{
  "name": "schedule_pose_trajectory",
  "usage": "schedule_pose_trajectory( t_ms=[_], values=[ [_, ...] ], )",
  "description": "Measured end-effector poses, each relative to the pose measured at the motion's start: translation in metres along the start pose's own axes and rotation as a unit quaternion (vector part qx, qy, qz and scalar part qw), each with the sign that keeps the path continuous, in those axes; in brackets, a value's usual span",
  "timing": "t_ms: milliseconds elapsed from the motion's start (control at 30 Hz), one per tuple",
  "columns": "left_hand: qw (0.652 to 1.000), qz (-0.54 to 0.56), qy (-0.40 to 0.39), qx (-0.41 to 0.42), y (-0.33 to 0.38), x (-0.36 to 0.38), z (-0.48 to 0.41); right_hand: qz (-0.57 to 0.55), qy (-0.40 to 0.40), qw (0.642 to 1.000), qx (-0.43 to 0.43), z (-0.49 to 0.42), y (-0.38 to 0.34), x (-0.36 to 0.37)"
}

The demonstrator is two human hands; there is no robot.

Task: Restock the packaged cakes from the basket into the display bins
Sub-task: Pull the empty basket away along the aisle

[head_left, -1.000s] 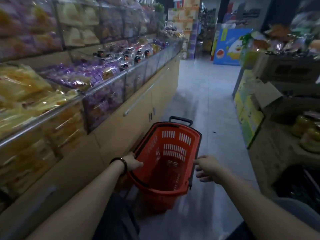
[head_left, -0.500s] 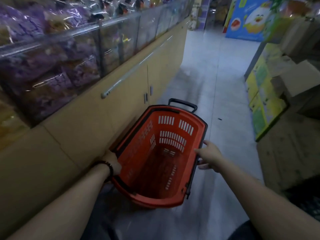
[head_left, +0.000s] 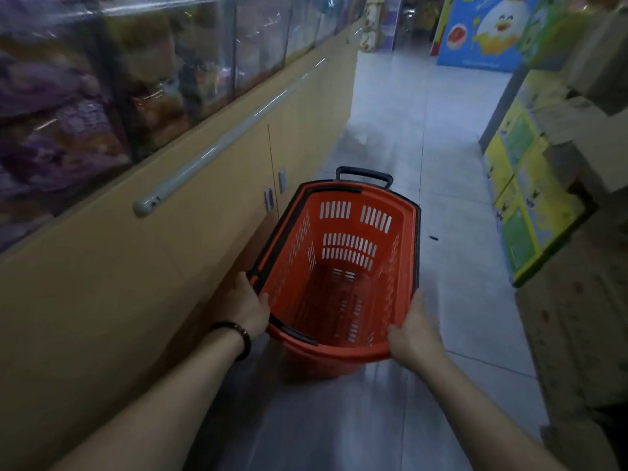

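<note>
**Empty basket, both hands on the rim**

The red basket sits low centre of the frame on the aisle floor, and nothing shows inside it. The left hand grasps the near-left rim; the right hand clasps the near-right corner. Restocking looks finished or paused, so next comes shifting or refilling the basket. Upper left, the display bins are packed with wrapped cakes, blurred behind clear fronts above the wooden cabinet.
</note>
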State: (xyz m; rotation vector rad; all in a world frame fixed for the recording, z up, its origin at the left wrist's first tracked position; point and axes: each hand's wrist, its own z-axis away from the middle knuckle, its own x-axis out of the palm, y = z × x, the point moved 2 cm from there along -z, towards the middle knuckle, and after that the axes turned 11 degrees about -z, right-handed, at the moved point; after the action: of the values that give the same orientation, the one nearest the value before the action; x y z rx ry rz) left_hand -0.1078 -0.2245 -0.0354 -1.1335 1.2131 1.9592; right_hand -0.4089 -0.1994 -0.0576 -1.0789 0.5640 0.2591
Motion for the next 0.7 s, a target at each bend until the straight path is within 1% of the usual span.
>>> schedule_pose_trajectory(
  t_ms=[67,200,300,367,467,600,667,700],
  values=[
    [0.999,0.041,-0.001,0.003,0.001,0.007,-0.012,0.025,-0.001,1.0,0.011,-0.001,-0.004,-0.002],
    [0.996,0.08,0.014,0.02,-0.007,0.021,-0.042,0.044,0.015,0.999,-0.012,-0.016,-0.001,0.003],
    [0.995,0.096,0.033,0.011,-0.007,0.029,-0.065,0.006,0.025,0.999,-0.02,-0.023,-0.001,0.015],
    [0.995,0.085,0.045,0.018,-0.004,0.027,-0.085,-0.016,0.033,0.999,-0.029,-0.027,-0.006,0.022],
    [0.995,0.056,0.057,0.055,0.002,0.024,-0.103,-0.019,0.061,0.997,-0.036,-0.043,-0.014,0.02],
    [0.998,0.034,0.01,0.046,0.02,0.015,-0.114,-0.021,0.057,0.998,-0.033,-0.051,-0.029,0.009],
    [0.998,0.016,-0.049,0.033,0.031,0.007,-0.126,-0.013,0.046,0.999,-0.017,-0.058,-0.035,0.003],
    [0.996,0.024,-0.086,0.024,0.038,0.004,-0.133,0.0,0.043,0.999,-0.007,-0.064,-0.04,-0.002]
  ],
)
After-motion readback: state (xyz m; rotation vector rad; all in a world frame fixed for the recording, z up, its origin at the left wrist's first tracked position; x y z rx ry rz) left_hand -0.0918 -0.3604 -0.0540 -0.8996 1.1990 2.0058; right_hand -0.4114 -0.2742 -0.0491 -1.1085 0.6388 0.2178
